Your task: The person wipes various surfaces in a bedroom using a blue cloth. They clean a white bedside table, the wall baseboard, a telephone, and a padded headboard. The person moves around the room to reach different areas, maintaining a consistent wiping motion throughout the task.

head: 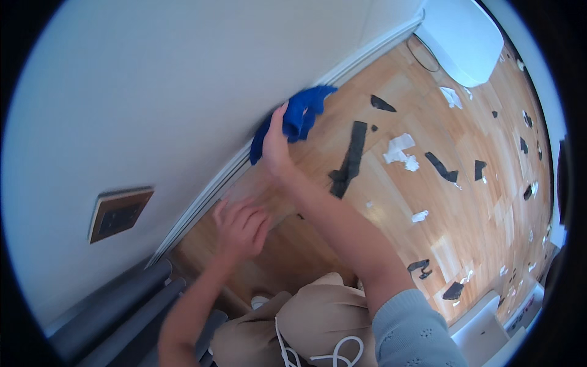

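Note:
My right hand (pixel 277 149) is closed on a blue cloth (pixel 298 114) and presses it along the white baseboard (pixel 215 190), where the wall meets the wooden floor. Part of the cloth lies up against the wall and part hangs over the floor. Nearer to me, my left hand (pixel 243 225) is empty, with its fingers apart and slightly bent, above the floor beside the baseboard.
Dark fabric scraps (pixel 352 158) and crumpled white paper pieces (pixel 400 149) lie across the wooden floor (pixel 385 197). A white rounded appliance or furniture piece (pixel 463 41) stands by the wall at the top right. A wall socket or switch plate (pixel 121 214) and grey curtain (pixel 119 312) are at left.

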Motion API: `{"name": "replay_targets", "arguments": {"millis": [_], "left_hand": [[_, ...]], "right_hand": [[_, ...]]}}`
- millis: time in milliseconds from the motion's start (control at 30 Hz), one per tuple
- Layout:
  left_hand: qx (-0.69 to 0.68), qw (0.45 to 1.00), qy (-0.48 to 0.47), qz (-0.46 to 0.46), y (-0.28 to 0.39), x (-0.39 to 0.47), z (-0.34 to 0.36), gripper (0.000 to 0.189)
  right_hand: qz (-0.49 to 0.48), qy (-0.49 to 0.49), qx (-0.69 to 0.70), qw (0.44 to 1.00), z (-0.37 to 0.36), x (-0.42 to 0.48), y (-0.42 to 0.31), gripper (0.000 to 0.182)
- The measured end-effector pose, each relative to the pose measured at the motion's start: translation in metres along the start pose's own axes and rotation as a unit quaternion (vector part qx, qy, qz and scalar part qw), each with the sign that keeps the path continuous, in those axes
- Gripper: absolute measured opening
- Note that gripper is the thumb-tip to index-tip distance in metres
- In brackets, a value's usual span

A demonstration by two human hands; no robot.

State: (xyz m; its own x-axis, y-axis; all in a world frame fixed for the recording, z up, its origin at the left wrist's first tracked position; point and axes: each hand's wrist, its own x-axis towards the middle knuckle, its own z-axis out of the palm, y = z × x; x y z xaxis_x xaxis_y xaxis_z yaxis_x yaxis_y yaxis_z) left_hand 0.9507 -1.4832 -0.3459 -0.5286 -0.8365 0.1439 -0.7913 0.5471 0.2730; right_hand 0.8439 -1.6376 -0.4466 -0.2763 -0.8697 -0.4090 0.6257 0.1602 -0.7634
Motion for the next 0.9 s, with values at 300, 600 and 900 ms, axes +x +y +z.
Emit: {"name": "replay_targets", "arguments": {"millis": [300, 600, 900], "left_hand": [[-0.142, 0.857, 0.195, -0.455, 0.005, -0.161, -0.027, 0.007], [-0.645, 0.358, 0.400, -0.544, 0.038, -0.170, -0.022, 0.040], [-0.887, 0.059, 0.429, -0.162, 0.048, -0.089, 0.045, 0.045]], "right_hand": [[0.311, -0.173, -0.014, 0.934, 0.030, -0.186, 0.021, 0.063], [0.132, -0.539, -0.492, 0.670, 0.025, -0.217, -0.042, 0.047], [-0.163, -0.603, -0.609, 0.488, 0.040, -0.239, -0.077, 0.057]]}}
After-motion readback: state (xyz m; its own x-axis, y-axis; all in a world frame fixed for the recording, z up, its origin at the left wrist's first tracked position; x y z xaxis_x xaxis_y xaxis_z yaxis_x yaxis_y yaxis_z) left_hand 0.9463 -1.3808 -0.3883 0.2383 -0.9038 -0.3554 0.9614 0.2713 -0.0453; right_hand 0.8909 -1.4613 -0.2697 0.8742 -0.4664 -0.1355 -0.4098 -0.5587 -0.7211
